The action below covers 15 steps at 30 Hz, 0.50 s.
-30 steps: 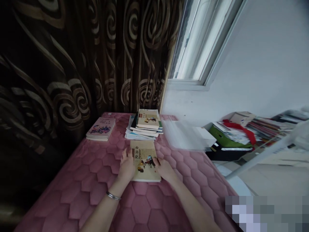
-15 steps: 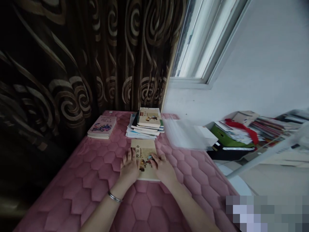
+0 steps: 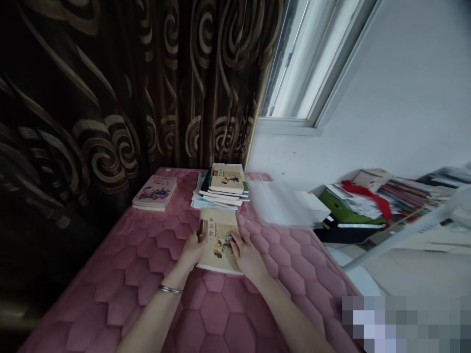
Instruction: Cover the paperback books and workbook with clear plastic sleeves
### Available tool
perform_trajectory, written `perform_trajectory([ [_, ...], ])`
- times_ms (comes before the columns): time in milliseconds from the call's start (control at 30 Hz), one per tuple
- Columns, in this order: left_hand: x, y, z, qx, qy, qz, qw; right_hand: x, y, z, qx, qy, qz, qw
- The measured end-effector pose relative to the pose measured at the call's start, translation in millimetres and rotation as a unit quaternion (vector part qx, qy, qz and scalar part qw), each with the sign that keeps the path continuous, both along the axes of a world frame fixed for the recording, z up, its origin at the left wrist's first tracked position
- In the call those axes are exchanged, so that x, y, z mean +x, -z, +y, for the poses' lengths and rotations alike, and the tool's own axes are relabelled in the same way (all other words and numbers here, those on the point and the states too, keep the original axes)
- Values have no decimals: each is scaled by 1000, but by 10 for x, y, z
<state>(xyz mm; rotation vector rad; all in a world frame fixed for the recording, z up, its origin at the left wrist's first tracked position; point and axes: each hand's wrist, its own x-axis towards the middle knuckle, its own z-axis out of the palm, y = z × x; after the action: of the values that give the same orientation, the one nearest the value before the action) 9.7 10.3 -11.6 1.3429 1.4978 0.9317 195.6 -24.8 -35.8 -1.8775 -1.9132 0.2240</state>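
Note:
A beige paperback book (image 3: 220, 250) with a small coloured figure drawing and dark vertical title characters lies face up before me. At its left edge my left hand (image 3: 193, 249) grips it, thumb over the cover and the other fingers out of sight beneath the edge. Over the right part of the cover rests my right hand (image 3: 247, 252), its fingers laid on the drawing and not wrapped round the edge. Just beyond this book stands a stack of books (image 3: 224, 189), topped by one with a similar cover.
Pink hexagon-quilted padding (image 3: 147, 274) spreads under the books. Two or so pinkish books (image 3: 154, 192) lie stacked at the left. Clear plastic sheeting (image 3: 277, 203) lies at the right, near a box of papers (image 3: 353, 211). A dark patterned curtain (image 3: 147, 98) hangs behind.
My left hand has slid from flat on the cover to the book's left edge and closed on it. The book has tilted slightly; my right hand has barely moved.

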Motion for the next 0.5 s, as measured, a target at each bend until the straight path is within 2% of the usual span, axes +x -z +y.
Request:
perform_trajectory([
  [133, 25, 38, -28, 67, -19, -29, 997, 47, -39, 29, 32, 48, 108, 992],
  [233, 19, 42, -7, 100, -19, -109, 989, 117, -117, 53, -34, 31, 193, 980],
  [367, -4, 45, 23, -12, -35, -239, 970, 185, -206, 79, -97, 6, 264, 960],
  [433, -17, 29, 33, -68, -40, -267, 960, 192, -227, 97, -121, 9, 269, 956],
  [500, -30, -13, 49, -91, -42, -271, 957, 190, -245, 126, -118, 30, 256, 959],
])
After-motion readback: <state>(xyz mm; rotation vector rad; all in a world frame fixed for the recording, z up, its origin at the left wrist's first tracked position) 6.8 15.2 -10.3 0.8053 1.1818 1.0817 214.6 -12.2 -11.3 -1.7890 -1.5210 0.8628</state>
